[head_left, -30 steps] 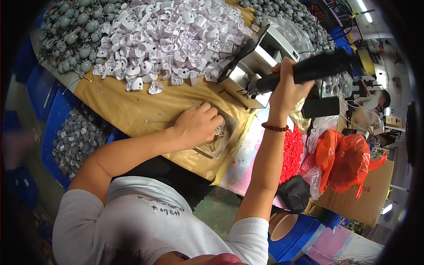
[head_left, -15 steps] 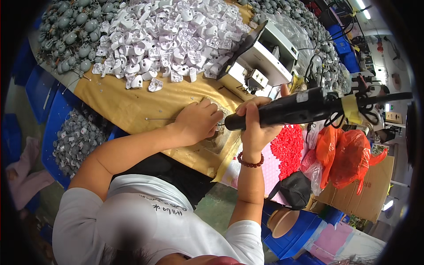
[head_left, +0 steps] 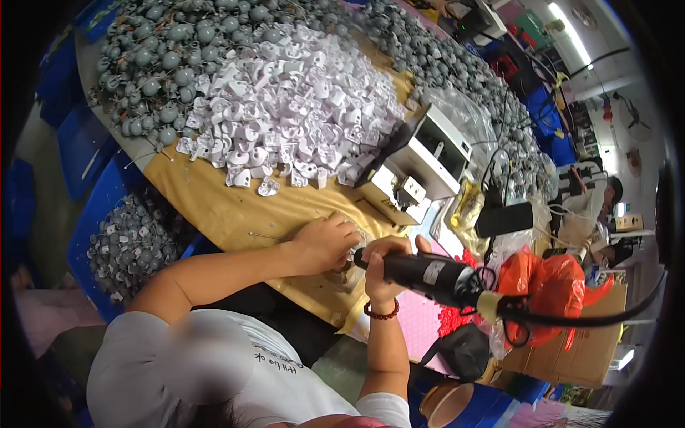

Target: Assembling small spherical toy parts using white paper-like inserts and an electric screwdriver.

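Observation:
My right hand (head_left: 385, 271) is wrapped round a black corded electric screwdriver (head_left: 432, 277), which lies nearly level with its tip toward my left hand. My left hand (head_left: 327, 244) rests low over the yellow-brown table cover (head_left: 221, 221), fingers curled. Whatever those fingers hold is hidden behind them, right by the screwdriver's tip. Left of that hand lies a thin metal rod (head_left: 265, 236). Beyond both hands spreads a big heap of white moulded plastic parts (head_left: 300, 107).
Grey rounded parts (head_left: 171, 60) with wires are piled at the far left. A white boxy device (head_left: 421, 164) stands beyond my right hand. Blue bin (head_left: 78, 235) with grey parts is at the left; red bags (head_left: 542, 285) and a black pouch (head_left: 464, 352) are at the right.
The screwdriver's back end has swung lower, and its tip stays close to my left hand. The whole view has shifted, so the heaps and table appear lower.

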